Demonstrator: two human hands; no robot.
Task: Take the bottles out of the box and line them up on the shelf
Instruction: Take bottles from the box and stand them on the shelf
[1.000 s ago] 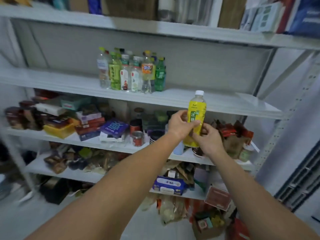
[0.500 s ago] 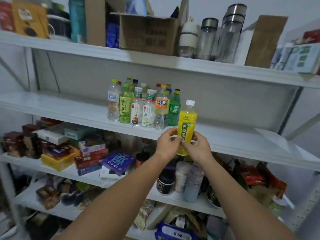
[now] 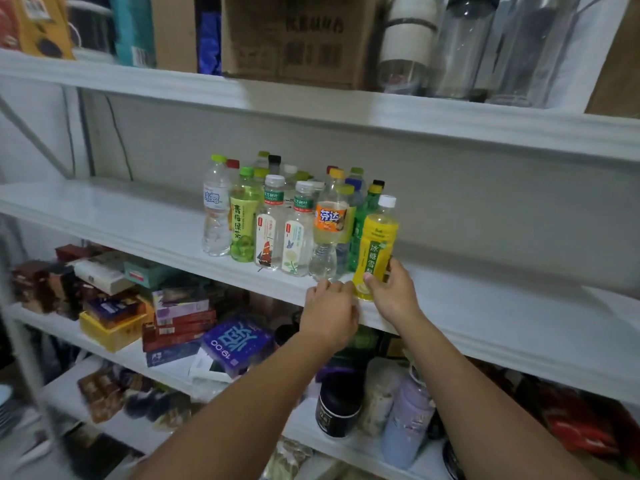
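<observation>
Gripping yellow bottle low, on shelf: right hand; left hand beside.

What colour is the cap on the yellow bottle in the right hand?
White; the cap on the yellow bottle shows best in the head view.

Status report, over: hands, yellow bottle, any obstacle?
Right hand grips yellow bottle low, upright, at row's right end. Left hand at shelf edge beside its base, contact unclear. Green bottle close behind, nothing else near.
</observation>
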